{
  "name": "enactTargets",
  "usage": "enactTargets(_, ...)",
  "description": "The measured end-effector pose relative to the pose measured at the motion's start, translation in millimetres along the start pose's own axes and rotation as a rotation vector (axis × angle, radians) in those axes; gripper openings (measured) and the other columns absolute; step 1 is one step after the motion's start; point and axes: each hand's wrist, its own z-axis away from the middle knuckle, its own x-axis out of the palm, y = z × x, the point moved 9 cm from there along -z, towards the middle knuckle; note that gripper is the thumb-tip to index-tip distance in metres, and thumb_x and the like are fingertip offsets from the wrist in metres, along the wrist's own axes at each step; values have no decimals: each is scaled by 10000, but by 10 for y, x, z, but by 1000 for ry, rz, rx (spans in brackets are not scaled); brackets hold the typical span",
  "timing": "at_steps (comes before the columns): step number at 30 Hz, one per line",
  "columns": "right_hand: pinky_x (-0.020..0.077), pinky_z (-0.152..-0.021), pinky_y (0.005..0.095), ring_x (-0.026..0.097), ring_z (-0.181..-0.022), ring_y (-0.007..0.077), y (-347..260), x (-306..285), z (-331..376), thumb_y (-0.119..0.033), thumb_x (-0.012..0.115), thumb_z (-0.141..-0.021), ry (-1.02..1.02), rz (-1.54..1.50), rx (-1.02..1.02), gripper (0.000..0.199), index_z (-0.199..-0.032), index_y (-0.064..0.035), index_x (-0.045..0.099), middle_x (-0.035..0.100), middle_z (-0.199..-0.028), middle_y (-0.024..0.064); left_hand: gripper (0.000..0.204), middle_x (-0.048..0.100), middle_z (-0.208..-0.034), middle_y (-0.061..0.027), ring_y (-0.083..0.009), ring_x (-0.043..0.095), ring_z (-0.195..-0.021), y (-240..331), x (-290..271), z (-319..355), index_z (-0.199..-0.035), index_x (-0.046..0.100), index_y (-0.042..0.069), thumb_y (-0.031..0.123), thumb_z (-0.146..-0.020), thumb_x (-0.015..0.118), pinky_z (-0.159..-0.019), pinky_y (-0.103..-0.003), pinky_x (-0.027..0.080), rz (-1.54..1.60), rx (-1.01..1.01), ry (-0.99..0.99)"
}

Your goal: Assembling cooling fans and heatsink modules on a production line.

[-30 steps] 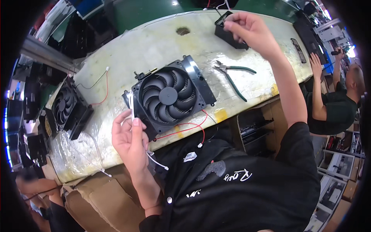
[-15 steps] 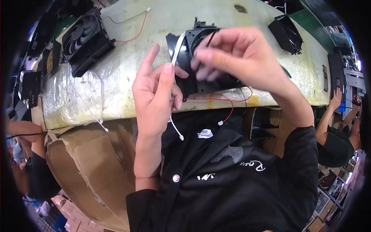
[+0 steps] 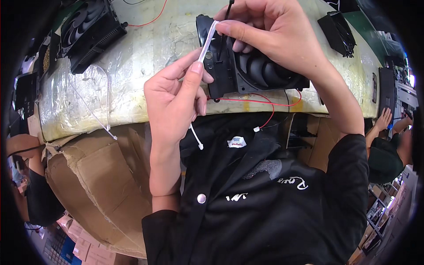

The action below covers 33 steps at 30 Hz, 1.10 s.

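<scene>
White cable tie (image 3: 206, 40) pinched by both hands' grip at frame top; keep it taut against black fan (image 3: 260, 70).

Bright, even overhead light; glare on the plastic-wrapped desk (image 3: 132, 66). Strong fisheye bending and a black vignette at the rim. The centre is sharp, the edges soft.

The bench (image 3: 145, 66) has a pale top wrapped in wrinkled clear film. A black fan unit (image 3: 88, 31) lies at its far left with a red wire (image 3: 152, 20) beside it, loose white cable ties (image 3: 99, 101) near the front edge, and another black part (image 3: 338, 33) at the right.
</scene>
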Motion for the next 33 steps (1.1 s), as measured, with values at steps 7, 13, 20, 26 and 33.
enactTargets(7, 487, -561, 177, 599, -630, 45, 38, 16, -20, -45, 646, -895, -12, -14, 56, 142, -960, 81, 641, 658, -782, 45, 291, 631, -805, -95, -61, 486, -422, -23, -11, -4, -1216, 586, -59, 82, -966, 536, -340, -166, 302, -2, 1, -2)
enactTargets(13, 486, -555, 174, 600, -629, 44, 45, 15, -27, -46, 646, -896, -23, 3, 58, 154, -977, 85, 637, 660, -791, 48, 284, 633, -804, -98, -64, 487, -420, -34, -8, -8, -1210, 589, -57, 78, -964, 541, -339, -166, 304, 3, -2, -9)
enactTargets(20, 491, -583, 167, 611, -657, 43, -65, 28, -13, -72, 650, -902, -16, 65, -5, 250, -1120, 49, 642, 679, -813, 60, 285, 638, -796, -98, -74, 522, -436, -25, -19, -18, -1191, 600, -62, 99, -959, 560, -360, -166, 344, 18, -19, -1)
enactTargets(26, 489, -607, 256, 631, -661, 153, -394, 64, 35, -110, 672, -876, -135, 463, -277, 162, -981, 6, 715, 670, -792, 83, 288, 642, -782, -86, -118, 616, -530, 87, -54, -30, -1172, 618, -58, 125, -954, 574, -439, -204, 461, -106, -46, -17)
enactTargets(33, 438, -602, 296, 566, -665, 182, -398, 63, -65, -146, 729, -815, -111, 582, -237, 175, -839, 26, 711, 600, -727, 97, 310, 649, -861, -122, -178, 668, -615, 153, -42, 4, -1170, 606, -83, 140, -964, 539, -520, -251, 541, -107, -119, -82)
